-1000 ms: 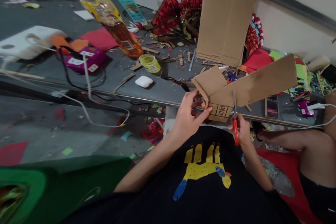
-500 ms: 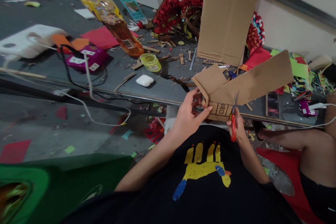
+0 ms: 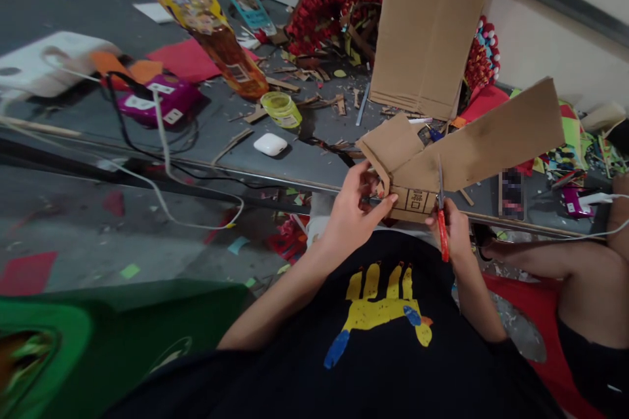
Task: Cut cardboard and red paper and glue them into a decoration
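My left hand (image 3: 358, 209) grips a folded piece of brown cardboard (image 3: 410, 201) with dark printing on its near side, thumb in front and fingers behind. From the piece, a long flap (image 3: 506, 131) sticks out up and to the right, and a shorter flap (image 3: 393, 141) tilts back. In my right hand (image 3: 453, 232) is a pair of red-handled scissors (image 3: 443, 226), blades pointing up. The blades stand at the right end of the printed panel, by the base of the long flap. Whether they are parted is hard to see.
On the dark table (image 3: 314, 160) lie a white earbud case (image 3: 270, 144), a small yellow-green tub (image 3: 281, 110) and cardboard scraps. Behind stand a drink bottle (image 3: 211, 33) and a tall cardboard sheet (image 3: 427, 33). A green bin (image 3: 147, 334) is at lower left; another person's leg (image 3: 555, 255) at right.
The scissors and my right hand have shifted slightly right, and the blades now reach a bit higher along the cardboard. The long flap has swung slightly up and right. My left hand keeps its hold.
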`<state>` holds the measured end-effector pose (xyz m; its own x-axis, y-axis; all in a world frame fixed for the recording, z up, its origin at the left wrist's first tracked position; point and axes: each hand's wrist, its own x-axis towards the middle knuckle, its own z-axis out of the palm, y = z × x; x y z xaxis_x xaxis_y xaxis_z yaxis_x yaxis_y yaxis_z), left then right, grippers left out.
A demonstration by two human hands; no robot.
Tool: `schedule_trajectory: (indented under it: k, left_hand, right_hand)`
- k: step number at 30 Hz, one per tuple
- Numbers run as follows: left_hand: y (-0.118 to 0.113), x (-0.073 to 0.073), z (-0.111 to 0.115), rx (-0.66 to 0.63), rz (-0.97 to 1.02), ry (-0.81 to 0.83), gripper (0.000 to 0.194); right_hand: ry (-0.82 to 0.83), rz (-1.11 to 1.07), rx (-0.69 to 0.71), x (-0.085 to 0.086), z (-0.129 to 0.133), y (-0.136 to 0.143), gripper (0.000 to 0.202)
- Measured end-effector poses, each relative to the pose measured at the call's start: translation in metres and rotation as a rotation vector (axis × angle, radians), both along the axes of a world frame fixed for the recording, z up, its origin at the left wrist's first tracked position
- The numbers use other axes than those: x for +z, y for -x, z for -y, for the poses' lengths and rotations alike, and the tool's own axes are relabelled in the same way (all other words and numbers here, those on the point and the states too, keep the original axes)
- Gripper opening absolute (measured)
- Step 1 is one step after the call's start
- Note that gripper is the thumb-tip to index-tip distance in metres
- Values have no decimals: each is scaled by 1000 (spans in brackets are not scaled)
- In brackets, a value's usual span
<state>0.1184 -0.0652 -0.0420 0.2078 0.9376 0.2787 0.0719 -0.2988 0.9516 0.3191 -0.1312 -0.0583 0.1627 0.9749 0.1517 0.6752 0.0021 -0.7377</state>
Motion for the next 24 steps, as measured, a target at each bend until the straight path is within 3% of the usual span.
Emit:
schedule_trajectory:
  k: [14, 24]
  left_hand:
    - [4, 1, -2, 46, -61, -104, 60]
    - [8, 6, -7, -16, -165, -206, 57]
  right_hand:
    - [-88, 155, -29, 18, 0, -14, 40]
    - [3, 48, 79, -3, 0, -27, 36]
